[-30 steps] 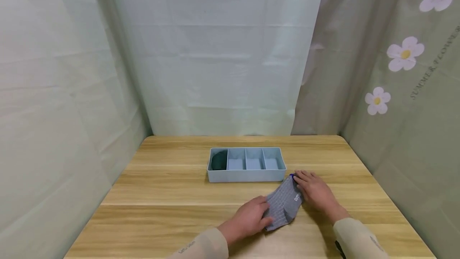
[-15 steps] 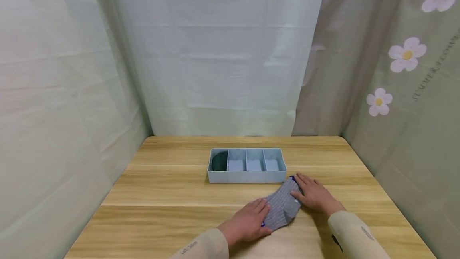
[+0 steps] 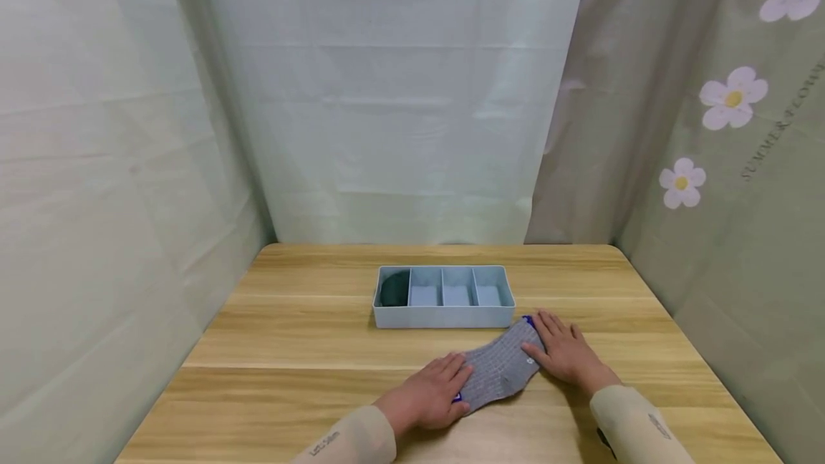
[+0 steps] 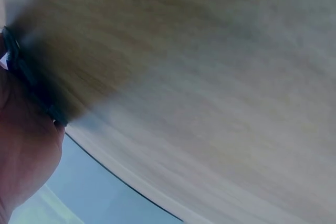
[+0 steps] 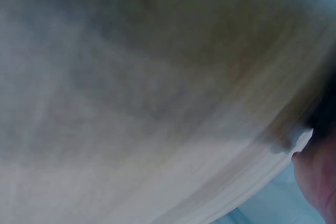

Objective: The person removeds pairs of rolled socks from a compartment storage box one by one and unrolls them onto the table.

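A grey ribbed sock (image 3: 499, 369) with blue trim lies flat on the wooden table (image 3: 290, 349), just in front of a light blue divided tray (image 3: 445, 315). My left hand (image 3: 430, 391) lies flat with its fingers on the sock's near left end. My right hand (image 3: 562, 348) presses flat on the sock's far right end, fingers straight. The tray's leftmost compartment holds a dark green rolled item (image 3: 394, 290); the other three compartments show only their blue floors. The wrist views are blurred: table wood and a bit of each hand (image 4: 23, 156) (image 5: 317, 179).
Pale green curtains hang close on the left and behind the table. A curtain with white flowers (image 3: 731, 99) hangs on the right. Bare wood stretches left of the hands and behind the tray.
Both hands slid apart along the sock, the left hand toward me and left, and the sock now lies flatter and longer between them.
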Demonstrator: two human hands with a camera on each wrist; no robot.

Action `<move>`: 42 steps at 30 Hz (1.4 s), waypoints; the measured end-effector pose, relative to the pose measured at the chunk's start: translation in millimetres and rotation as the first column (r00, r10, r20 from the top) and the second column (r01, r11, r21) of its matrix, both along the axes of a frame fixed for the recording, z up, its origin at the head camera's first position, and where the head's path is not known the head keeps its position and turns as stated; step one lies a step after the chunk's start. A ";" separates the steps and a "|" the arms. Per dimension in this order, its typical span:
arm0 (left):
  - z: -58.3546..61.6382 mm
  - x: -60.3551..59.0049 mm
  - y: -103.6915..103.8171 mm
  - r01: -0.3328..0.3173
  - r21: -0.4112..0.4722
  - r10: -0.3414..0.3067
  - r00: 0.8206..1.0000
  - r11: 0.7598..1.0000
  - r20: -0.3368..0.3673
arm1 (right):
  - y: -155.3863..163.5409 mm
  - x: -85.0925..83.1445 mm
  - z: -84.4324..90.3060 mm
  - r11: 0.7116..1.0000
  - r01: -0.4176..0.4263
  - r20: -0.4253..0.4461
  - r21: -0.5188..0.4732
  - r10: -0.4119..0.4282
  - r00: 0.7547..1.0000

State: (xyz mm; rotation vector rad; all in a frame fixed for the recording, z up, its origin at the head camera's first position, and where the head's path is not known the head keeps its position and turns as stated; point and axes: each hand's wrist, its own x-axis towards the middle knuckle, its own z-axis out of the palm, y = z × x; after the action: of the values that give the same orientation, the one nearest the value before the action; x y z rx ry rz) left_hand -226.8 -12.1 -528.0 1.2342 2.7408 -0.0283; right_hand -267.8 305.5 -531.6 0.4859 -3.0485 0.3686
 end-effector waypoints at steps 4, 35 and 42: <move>-2.7 -2.6 -2.0 -0.009 0.011 0.009 1.000 1.000 0.010 | -0.8 2.7 2.0 1.000 0.019 -0.012 0.006 -0.019 1.000; 26.9 -15.3 -10.5 -0.056 0.000 0.056 0.995 0.998 0.083 | 2.2 23.2 16.4 0.990 0.112 0.038 0.087 -0.116 0.993; 25.9 -24.9 -14.6 -0.146 0.064 0.141 0.987 0.987 0.080 | -5.1 38.7 24.7 0.985 0.135 0.032 0.103 -0.139 0.990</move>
State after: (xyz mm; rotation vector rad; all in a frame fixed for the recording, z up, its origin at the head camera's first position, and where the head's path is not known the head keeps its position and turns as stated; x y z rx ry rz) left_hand -251.7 -26.7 -502.1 1.0271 2.7785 0.1267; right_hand -229.0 300.4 -506.8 0.2732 -3.1270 0.2221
